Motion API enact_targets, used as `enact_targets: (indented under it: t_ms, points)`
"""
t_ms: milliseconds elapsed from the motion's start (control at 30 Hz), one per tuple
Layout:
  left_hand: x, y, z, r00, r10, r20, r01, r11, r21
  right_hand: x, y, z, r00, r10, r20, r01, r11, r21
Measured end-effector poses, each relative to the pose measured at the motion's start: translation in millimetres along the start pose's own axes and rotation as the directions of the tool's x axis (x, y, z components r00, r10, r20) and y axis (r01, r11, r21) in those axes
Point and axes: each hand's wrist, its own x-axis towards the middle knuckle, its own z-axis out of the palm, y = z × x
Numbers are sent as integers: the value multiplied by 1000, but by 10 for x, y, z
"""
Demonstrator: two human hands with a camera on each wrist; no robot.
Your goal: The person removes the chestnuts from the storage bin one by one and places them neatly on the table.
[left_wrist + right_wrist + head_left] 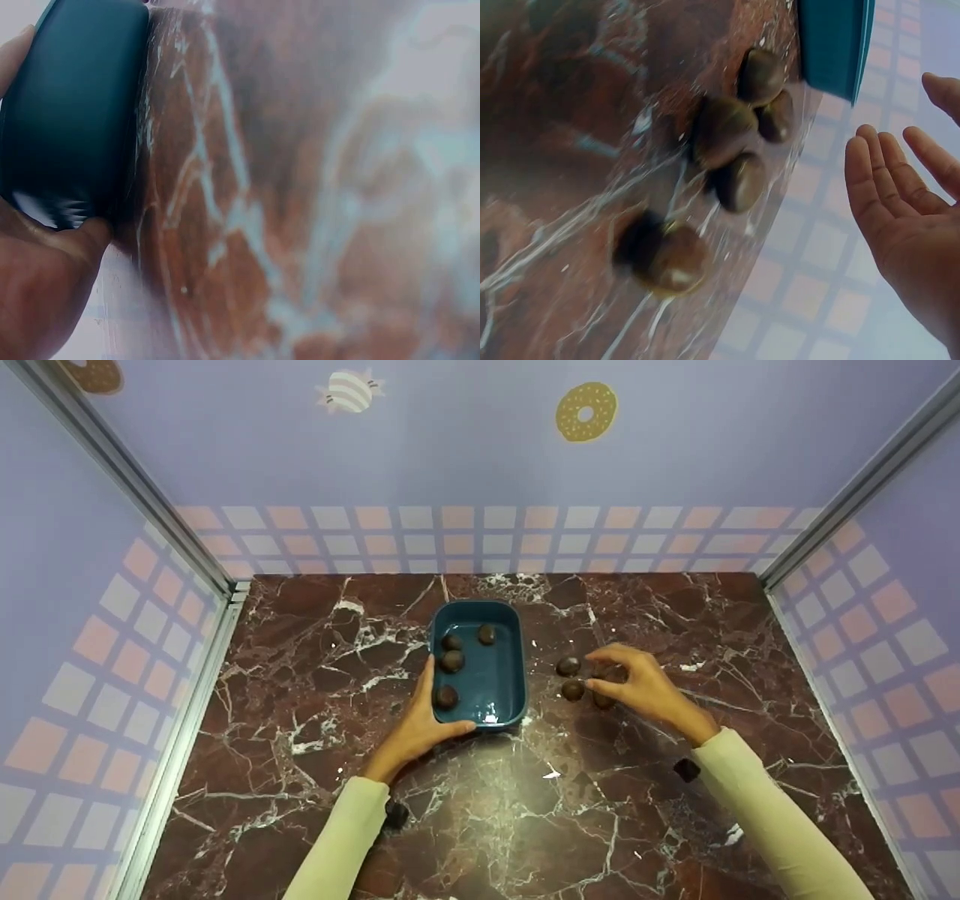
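Observation:
A blue rectangular dish [489,660] stands on the marble surface. Several brown chestnuts [452,661] lie inside it, mostly along its left side. My left hand [416,727] grips the dish at its near left corner, thumb along the near end and fingers on the left wall. To the right of the dish, my right hand [637,682] hovers over more chestnuts [568,667], thumb and fingers spread apart and holding nothing. The right wrist view shows several loose chestnuts [724,131] in a cluster, apart from the right palm [922,232]; the hand partly hides them in the head view.
Dark red marble tabletop [300,810] with white veins runs beneath everything. Lilac walls with a tile pattern [480,540] close off the back and both sides. The dish's outer wall [832,45] shows beyond the chestnuts in the right wrist view.

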Motion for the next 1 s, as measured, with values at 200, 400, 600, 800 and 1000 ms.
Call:
enact_targets:
  t_ms: [200, 400, 600, 800, 1000]
  points:
    - [-4, 7, -3, 1000, 7, 10, -6, 1000, -15, 164, -104, 160, 996, -38, 83, 35, 999, 33]
    - [-2, 8, 2, 1000, 17, 9, -17, 1000, -15, 304, -186, 312, 986, -101, 135, 97, 995, 36]
    - [-6, -2, -4, 1000, 19, 3, -19, 1000, -14, 445, -259, 468, 971, -168, 173, 176, 984, -32]
    - [-1, -7, -7, 1000, 24, -3, -24, 1000, -1, 591, -318, 649, 960, -182, 213, 189, 982, -12]
    - [-5, 6, -2, 1000, 17, 8, -17, 1000, -8, 734, -375, 819, 950, -181, 255, 186, 982, 4]
